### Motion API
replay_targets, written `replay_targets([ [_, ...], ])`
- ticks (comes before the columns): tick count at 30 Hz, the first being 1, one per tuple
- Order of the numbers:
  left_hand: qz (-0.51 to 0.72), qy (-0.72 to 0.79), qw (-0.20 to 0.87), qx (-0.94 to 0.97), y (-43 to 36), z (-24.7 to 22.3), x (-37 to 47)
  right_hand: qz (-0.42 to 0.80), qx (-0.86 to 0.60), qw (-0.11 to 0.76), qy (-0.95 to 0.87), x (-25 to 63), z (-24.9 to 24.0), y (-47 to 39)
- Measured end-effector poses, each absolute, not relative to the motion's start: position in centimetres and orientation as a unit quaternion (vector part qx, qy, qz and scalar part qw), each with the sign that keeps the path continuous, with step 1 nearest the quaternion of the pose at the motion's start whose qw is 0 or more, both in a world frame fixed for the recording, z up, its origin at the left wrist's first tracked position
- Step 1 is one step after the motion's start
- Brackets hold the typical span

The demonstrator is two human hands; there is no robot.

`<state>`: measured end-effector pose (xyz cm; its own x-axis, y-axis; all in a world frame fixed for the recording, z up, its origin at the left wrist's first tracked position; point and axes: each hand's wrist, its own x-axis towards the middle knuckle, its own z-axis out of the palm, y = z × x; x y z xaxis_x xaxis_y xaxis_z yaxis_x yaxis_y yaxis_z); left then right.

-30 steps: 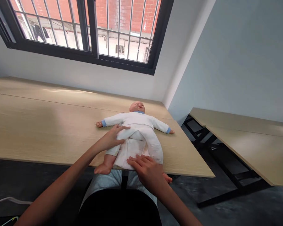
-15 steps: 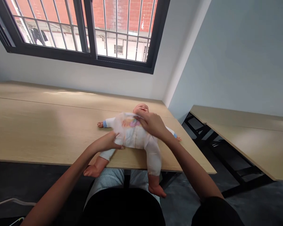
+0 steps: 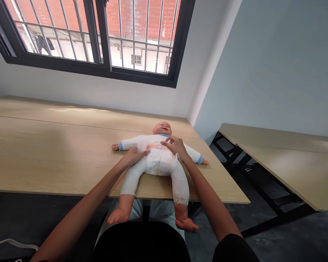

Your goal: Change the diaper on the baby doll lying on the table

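A baby doll [image 3: 158, 160] in a white suit with blue collar and cuffs lies on its back on the wooden table [image 3: 71, 153]. Its head points away from me, and its feet hang over the near edge. A diaper with a coloured print [image 3: 160, 147] covers its hips and belly. My left hand [image 3: 135, 155] touches the left side of the diaper at the waist, thumb on the front. On the other side, my right hand [image 3: 176, 146] rests at the upper front of the diaper with thumb and fingers pressed on it.
Behind the table is a wall with a barred window [image 3: 142, 71]. A second wooden table [image 3: 284, 160] with black legs stands to the right, across a gap. A pale cable [image 3: 13, 242] shows at the lower left.
My left hand has moved up from the doll's hip to its waist. My right hand has drawn slightly down and right. The doll's left-side leg has swung inward, and the diaper front lies flatter.
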<state>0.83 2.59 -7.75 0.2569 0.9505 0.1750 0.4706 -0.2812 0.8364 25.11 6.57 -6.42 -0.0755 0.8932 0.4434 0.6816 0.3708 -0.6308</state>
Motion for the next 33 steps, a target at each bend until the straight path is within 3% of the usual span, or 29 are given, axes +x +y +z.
replay_targets([
  [3,0.377,0.541,0.253,0.708,2.9,-7.7,0.5,0.1,-0.567,0.403,-0.711,25.4,-6.8,6.4],
  [6,0.453,0.556,0.048,0.696,1.6,-6.6,0.7,0.078,-0.584,0.395,-0.705,25.3,-7.2,6.2],
  [8,0.464,0.479,-0.041,0.744,0.2,-5.4,1.5,0.061,-0.594,0.388,-0.702,25.1,-7.3,6.0],
  [13,0.235,0.178,-0.013,0.955,-1.8,-3.6,5.5,-0.033,-0.638,0.376,-0.671,25.2,-7.1,5.6],
  [17,0.131,0.155,0.0,0.979,0.0,-3.7,8.3,-0.057,-0.665,0.408,-0.623,27.4,-6.6,4.9],
  [21,0.087,0.156,0.028,0.984,2.5,-3.3,9.7,0.003,-0.677,0.427,-0.6,30.0,-7.0,3.2],
  [27,0.085,0.195,0.053,0.976,4.6,-3.4,10.1,0.059,-0.687,0.373,-0.621,32.4,-8.8,0.3],
  [33,0.154,0.241,0.051,0.957,4.9,-4.9,8.9,0.21,-0.545,0.375,-0.72,33.0,-10.3,-0.1],
])
